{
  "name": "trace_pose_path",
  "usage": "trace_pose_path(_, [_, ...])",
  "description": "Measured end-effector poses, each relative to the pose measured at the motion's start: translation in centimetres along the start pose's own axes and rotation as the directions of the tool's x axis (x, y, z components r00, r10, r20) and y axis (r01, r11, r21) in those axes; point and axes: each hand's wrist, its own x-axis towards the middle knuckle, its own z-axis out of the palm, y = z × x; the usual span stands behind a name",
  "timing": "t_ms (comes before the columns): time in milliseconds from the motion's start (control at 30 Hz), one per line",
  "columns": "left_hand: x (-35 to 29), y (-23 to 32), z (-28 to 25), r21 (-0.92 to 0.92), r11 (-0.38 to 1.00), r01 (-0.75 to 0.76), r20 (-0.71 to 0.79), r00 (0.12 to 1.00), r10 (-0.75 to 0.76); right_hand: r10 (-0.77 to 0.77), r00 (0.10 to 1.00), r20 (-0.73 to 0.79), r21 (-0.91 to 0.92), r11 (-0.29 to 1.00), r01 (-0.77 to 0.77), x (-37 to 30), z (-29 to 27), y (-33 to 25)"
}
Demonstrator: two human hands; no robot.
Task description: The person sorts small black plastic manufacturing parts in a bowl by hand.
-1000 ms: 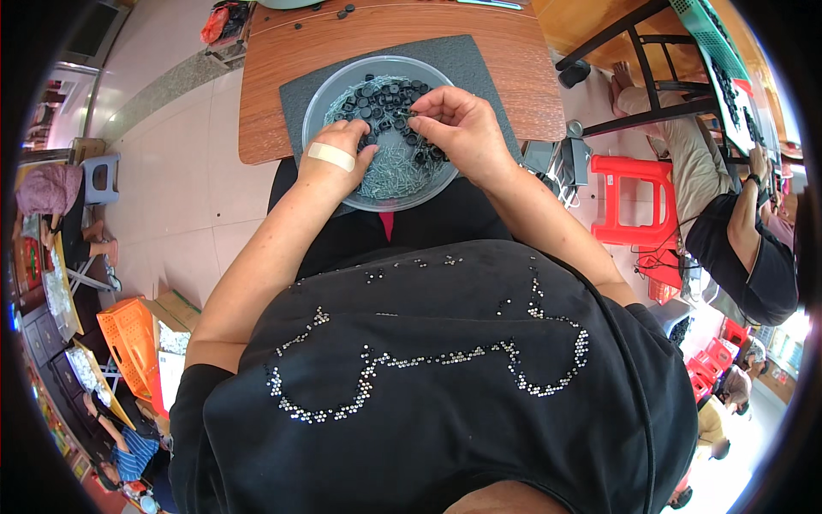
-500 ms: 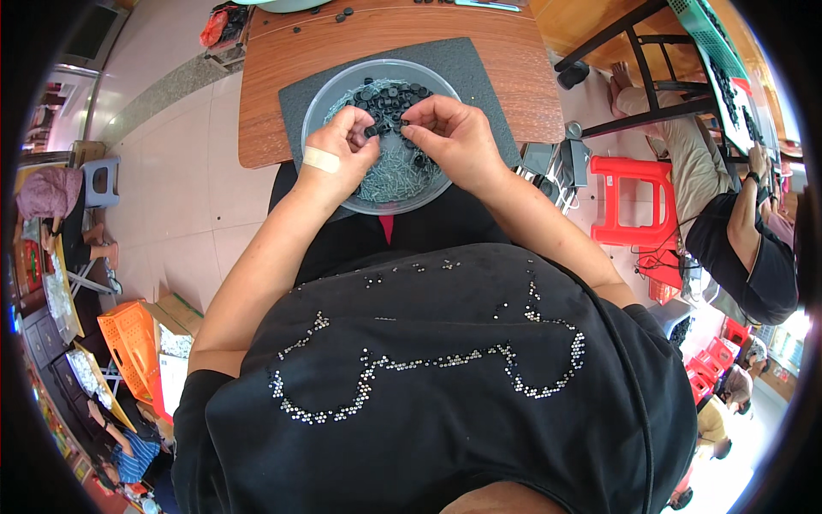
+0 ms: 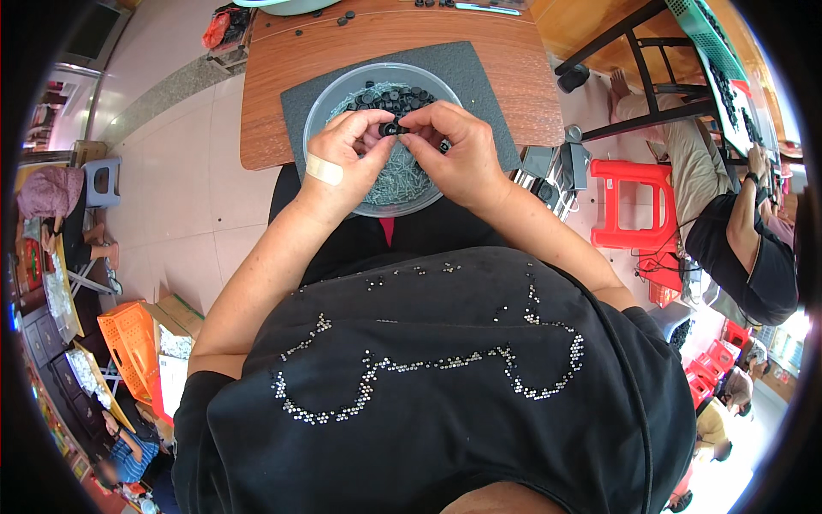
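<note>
My left hand [image 3: 344,158], with a pale adhesive plaster [image 3: 324,170] by the wrist, pinches a small black round part [image 3: 390,129] between thumb and fingertips. My right hand [image 3: 462,154] meets it from the other side. Its thumb and forefinger are closed on a tiny dark piece against that part; the fingers mostly hide its shape. Both hands are over a clear round plastic tub [image 3: 312,111]. Inside it lie many thin silvery screws [image 3: 398,182] and a heap of black round parts [image 3: 402,96] toward the far side.
Under the tub is a dark grey mat [image 3: 488,94] on a brown wooden table [image 3: 535,103]. Loose black pieces [image 3: 342,20] and a light-coloured basin [image 3: 291,5] are at its far edge. A red stool [image 3: 634,204] stands right; a person [image 3: 741,248] works beyond it. Orange crates [image 3: 128,351] are left.
My hands have come together, bringing the black part and the tiny piece into contact. They were apart over the heap before. The left hand has shifted right and slightly nearer to me.
</note>
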Motion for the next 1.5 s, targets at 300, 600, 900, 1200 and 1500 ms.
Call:
trace_pose_path(300, [0.0, 0.6, 0.3, -0.004, 0.996, -0.088, -0.048, 0.995, 0.088, -0.025, 0.999, -0.029, -0.034, 0.999, 0.024, 0.0, 0.3, 0.1])
trace_pose_path(600, [0.0, 1.4, -0.2, -0.613, 0.747, 0.259, 0.136, 0.965, -0.223, -0.016, 0.99, -0.137, 0.088, 0.996, 0.029, -0.2, 0.7, 0.8])
trace_pose_path(900, [0.1, 2.1, -0.8, -0.767, 0.55, 0.33, 0.205, 0.939, -0.277, -0.028, 0.987, -0.157, 0.144, 0.988, 0.051, -0.2, 0.6, 0.3])
trace_pose_path(1200, [0.2, 1.9, -0.8, -0.8, 0.471, 0.372, 0.262, 0.922, -0.284, -0.102, 0.983, -0.152, 0.074, 0.991, 0.115, 0.0, 0.1, -0.4])
trace_pose_path(1500, [0.1, 1.7, -0.7, -0.793, 0.489, 0.364, 0.254, 0.927, -0.277, -0.091, 0.979, -0.18, 0.114, 0.987, 0.113, -0.1, 0.4, -0.4])
